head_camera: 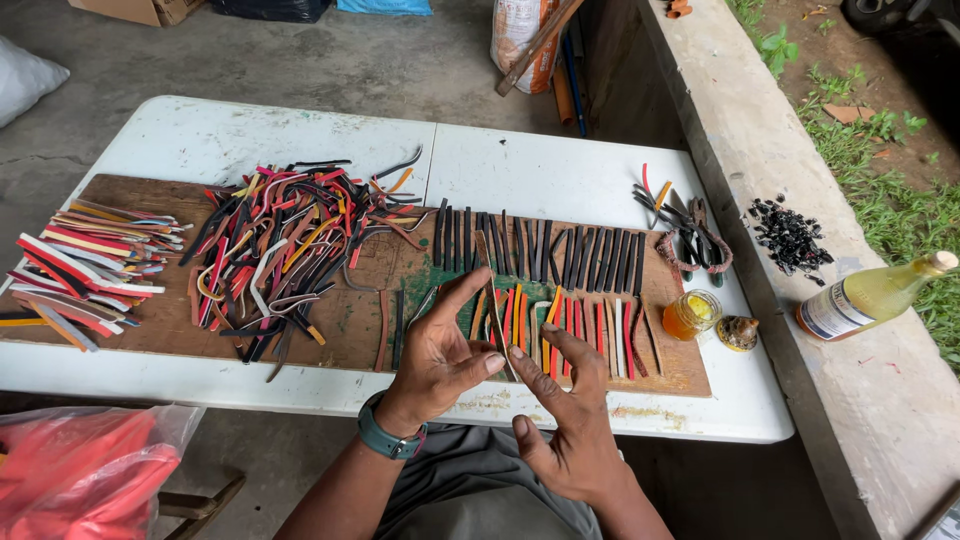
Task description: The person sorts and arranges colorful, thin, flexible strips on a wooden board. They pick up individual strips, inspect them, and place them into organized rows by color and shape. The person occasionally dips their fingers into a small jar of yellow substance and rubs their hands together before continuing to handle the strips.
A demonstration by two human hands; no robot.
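Overhead, looking down on a white folding plastic worktop (560, 175) carrying a long brown wooden board (355, 320). Both hands are raised above the near edge of the board. Left hand (440, 355), with a dark teal band at the wrist (388, 438): fingers loosely spread, thumb pointing up, fingertips meeting one thin tan strip (492, 300) that runs upright between the two hands. Right hand (570, 425): palm open, index finger stretched to the lower end of that same strip, other fingers relaxed. Whether either hand truly pinches the strip, cannot tell; contact is at the fingertips only.

Beyond the strip, a neat row of short orange, red and pale strips (580, 335) lies side by side on the board. Behind it, a second row of dark, nearly black strips (540, 250), also parallel. Centre-left: a loose tangled heap of mixed red, black and yellow strips (285, 240). Far left: a fanned stack of longer multicoloured strips (85, 265).

Right end of the board: a small open glass jar of amber liquid (690, 315), its round lid (738, 332) just beside it. On the concrete ledge (760, 130) to the right, a pile of small black bits (790, 238) and a plastic bottle of yellowish liquid lying tilted (870, 295). Red plastic bag (80, 470) at lower left.
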